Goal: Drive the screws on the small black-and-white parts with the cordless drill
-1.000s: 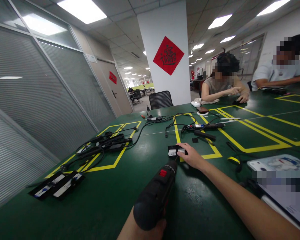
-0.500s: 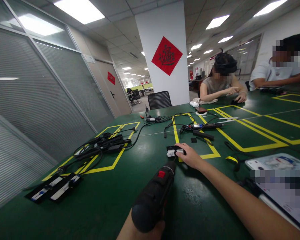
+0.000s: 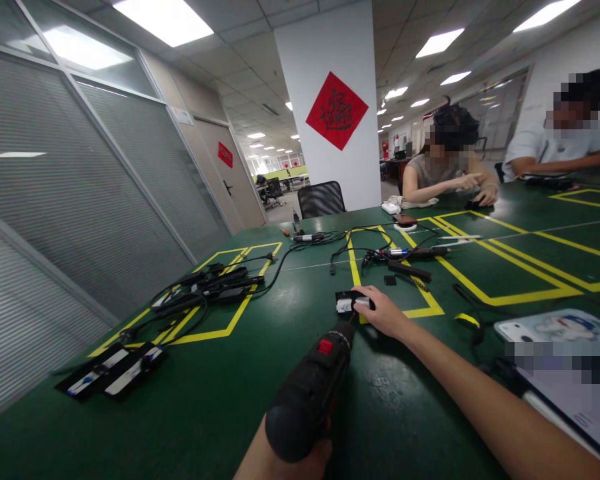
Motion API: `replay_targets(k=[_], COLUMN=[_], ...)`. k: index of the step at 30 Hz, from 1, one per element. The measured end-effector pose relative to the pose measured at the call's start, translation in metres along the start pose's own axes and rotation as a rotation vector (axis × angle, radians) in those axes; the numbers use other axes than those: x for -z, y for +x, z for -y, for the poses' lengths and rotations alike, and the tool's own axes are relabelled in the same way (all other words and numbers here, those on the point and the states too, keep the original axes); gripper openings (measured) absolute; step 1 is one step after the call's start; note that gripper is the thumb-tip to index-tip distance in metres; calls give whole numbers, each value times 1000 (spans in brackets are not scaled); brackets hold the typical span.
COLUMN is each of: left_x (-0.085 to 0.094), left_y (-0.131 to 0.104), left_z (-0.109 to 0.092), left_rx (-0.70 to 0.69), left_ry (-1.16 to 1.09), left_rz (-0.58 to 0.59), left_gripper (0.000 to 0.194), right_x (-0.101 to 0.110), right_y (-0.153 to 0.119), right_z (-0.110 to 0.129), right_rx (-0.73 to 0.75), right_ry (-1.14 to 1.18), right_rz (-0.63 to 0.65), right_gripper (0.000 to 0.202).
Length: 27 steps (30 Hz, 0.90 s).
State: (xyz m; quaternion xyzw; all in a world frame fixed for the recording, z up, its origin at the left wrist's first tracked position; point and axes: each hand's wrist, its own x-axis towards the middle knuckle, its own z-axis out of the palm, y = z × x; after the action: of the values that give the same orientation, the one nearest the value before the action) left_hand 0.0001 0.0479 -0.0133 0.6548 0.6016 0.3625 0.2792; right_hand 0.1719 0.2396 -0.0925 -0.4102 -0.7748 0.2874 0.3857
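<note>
A black cordless drill (image 3: 307, 393) with a red switch on top points away from me. My left hand (image 3: 320, 450) is wrapped round its handle, mostly hidden beneath the drill body. The bit at the front meets, or comes very close to, a small black and white part (image 3: 345, 305) on the table; actual contact is hard to make out. From the right, my right hand (image 3: 380, 312) pinches that part, thumb on the near side and fingers on the far side. A small black block (image 3: 390, 281) and a dark bar (image 3: 409, 271) lie just beyond this hand.
Tangled black cables and adapters (image 3: 225, 287) lie on the left of the green table (image 3: 205, 413), near two black strips with white labels (image 3: 133, 373). Behind my right hand is a pen-like electric tool (image 3: 415, 253) with wires. A phone (image 3: 555, 327) lies at right. Two people sit beyond.
The view has shifted slightly, moving everything a little to the right. Both hands keep their hold, and the drill stays at the small part.
</note>
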Motion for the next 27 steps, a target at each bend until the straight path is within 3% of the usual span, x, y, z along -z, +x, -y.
replay_targets(k=[8,13,17,23,27], left_x=[-2,-4,-8,-2,1], left_y=[1,4,8,7,6], left_z=[-3,0,-3,-4,-4], left_rx=[-54,-44,-4,-137,-125], left_ry=[68,19,-37,141,218], left_rz=[2,-80,-57,-30,-42], left_gripper=[78,55,54,57,59], right_x=[-1,-1,-1,-1,-2], right_y=[0,0,0,0,0], right_z=[0,0,1,0,-2], right_rx=[12,0,-6,-2,13], right_ry=[11,11,12,8,3], right_rz=[-5,-9,-11,-4,-8], right_gripper=[39,40,40,40,41])
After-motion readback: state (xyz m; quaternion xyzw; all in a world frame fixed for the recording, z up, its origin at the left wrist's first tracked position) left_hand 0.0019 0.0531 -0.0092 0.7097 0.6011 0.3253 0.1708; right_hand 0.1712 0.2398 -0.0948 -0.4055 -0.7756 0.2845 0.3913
